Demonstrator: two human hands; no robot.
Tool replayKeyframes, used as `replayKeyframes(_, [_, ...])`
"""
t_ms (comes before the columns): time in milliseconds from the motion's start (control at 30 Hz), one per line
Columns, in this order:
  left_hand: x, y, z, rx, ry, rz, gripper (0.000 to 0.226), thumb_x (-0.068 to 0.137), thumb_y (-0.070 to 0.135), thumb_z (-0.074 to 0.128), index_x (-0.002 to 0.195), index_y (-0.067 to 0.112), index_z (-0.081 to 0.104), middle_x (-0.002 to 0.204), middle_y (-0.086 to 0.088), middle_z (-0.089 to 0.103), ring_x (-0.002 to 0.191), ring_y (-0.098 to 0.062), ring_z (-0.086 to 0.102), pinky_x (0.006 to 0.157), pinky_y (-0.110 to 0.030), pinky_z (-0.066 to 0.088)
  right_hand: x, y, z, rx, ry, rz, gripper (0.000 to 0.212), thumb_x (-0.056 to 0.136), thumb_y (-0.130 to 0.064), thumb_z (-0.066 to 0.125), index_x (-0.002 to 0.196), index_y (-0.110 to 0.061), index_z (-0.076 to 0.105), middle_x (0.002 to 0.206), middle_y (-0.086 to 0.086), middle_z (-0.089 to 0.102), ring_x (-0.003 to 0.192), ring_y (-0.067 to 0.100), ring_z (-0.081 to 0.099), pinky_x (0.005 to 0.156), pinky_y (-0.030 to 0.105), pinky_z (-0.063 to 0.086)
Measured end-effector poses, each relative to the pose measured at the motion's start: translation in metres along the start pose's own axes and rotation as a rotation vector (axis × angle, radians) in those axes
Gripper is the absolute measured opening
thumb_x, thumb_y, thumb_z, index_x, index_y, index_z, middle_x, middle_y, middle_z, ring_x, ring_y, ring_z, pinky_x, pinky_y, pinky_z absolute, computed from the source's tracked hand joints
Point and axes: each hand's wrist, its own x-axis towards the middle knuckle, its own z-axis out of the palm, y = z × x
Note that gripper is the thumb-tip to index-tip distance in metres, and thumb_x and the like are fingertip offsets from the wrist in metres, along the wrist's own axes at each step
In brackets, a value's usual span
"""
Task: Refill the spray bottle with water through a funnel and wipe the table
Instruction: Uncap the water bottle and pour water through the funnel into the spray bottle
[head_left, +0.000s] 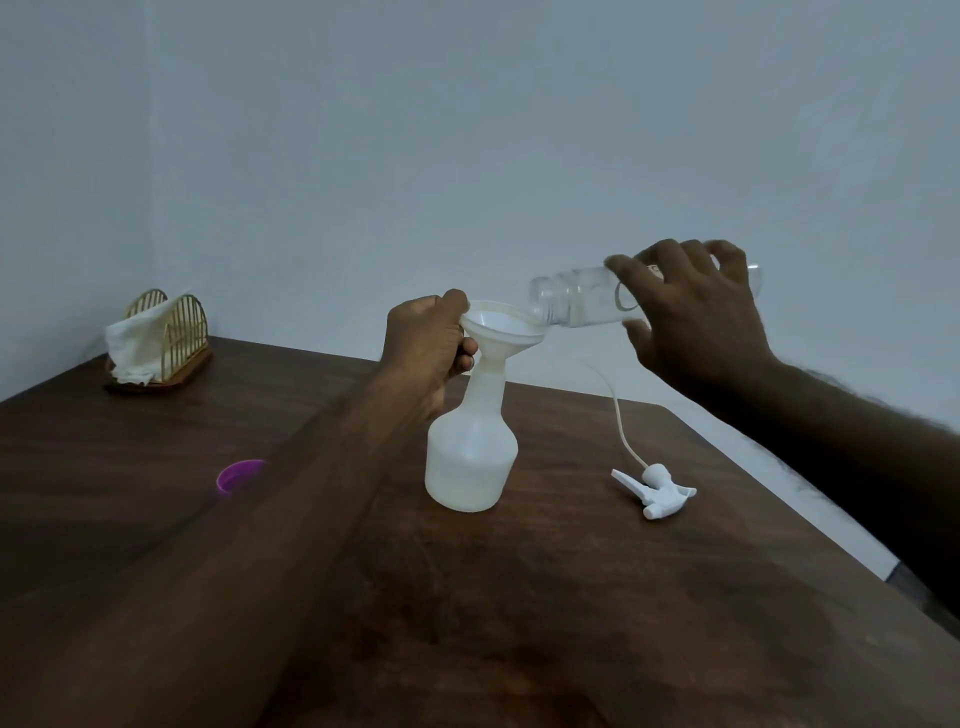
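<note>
A white cloth (132, 345) waits in a gold wire holder (189, 325) for wiping. The left hand (423, 343) pinches the white plastic funnel (501, 325) steady in the translucent white spray bottle (470, 457) on the brown wooden table (571, 597); the right hand (696, 312) grips a tilted clear plastic water bottle (576, 296), mouth at the funnel's rim.

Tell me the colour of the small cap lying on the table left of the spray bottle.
Purple, clearest in the head view: the cap.
</note>
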Motion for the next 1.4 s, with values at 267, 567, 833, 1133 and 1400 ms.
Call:
replayKeyframes(267, [0.0, -0.001, 0.001, 0.0, 0.007, 0.001, 0.004, 0.086, 0.009, 0.054, 0.085, 0.007, 0.056, 0.042, 0.003, 0.041, 0.038, -0.01, 0.041, 0.04, -0.02, 0.036, -0.005, -0.004, 0.002, 0.026, 0.007, 0.033, 0.058, 0.076, -0.017, 0.078, 0.13, -0.013, 0.057, 0.11, 0.014, 0.061, 0.102, 0.037, 0.058, 0.101, 0.051, 0.033])
replayKeyframes(567, [0.003, -0.002, 0.0, 0.005, 0.006, 0.008, 0.004, 0.085, 0.009, 0.054, 0.082, 0.006, 0.054, 0.042, 0.003, 0.041, 0.039, -0.011, 0.041, 0.04, -0.021, 0.035, -0.011, 0.0, 0.003, 0.052, 0.028, 0.062, 0.058, 0.076, -0.014, 0.078, 0.13, -0.015, 0.057, 0.112, 0.013, 0.061, 0.103, 0.036, 0.057, 0.1, 0.051, 0.034])
replayKeyframes(833, [0.003, -0.003, 0.0, -0.002, 0.003, 0.015, 0.006, 0.085, 0.009, 0.054, 0.08, 0.007, 0.051, 0.043, 0.003, 0.04, 0.039, -0.011, 0.041, 0.04, -0.021, 0.034, -0.015, 0.0, 0.004, 0.115, -0.041, 0.148, 0.058, 0.077, -0.024, 0.078, 0.13, -0.014, 0.056, 0.106, 0.011, 0.061, 0.099, 0.035, 0.059, 0.097, 0.049, 0.036])
replayKeyframes(1133, [0.006, -0.006, -0.004, 0.011, 0.025, 0.014, 0.027, 0.086, 0.029, 0.061, 0.07, 0.01, 0.05, 0.046, 0.002, 0.041, 0.038, -0.012, 0.044, 0.04, -0.021, 0.038, -0.05, -0.025, 0.001, 0.534, -0.265, 0.424, 0.068, 0.069, -0.056, 0.077, 0.123, -0.025, 0.051, 0.106, -0.008, 0.066, 0.086, 0.016, 0.066, 0.074, 0.035, 0.053])
replayKeyframes(1400, [0.011, -0.014, -0.019, 0.155, 0.114, 0.025, 0.057, 0.093, 0.061, 0.04, 0.062, 0.013, 0.048, 0.049, -0.001, 0.047, 0.044, -0.014, 0.05, 0.044, -0.024, 0.044, -0.097, -0.075, -0.012, 0.901, -0.289, 0.576, 0.054, 0.072, -0.056, 0.08, 0.105, -0.023, 0.052, 0.085, -0.01, 0.062, 0.077, -0.008, 0.062, 0.058, 0.009, 0.048])
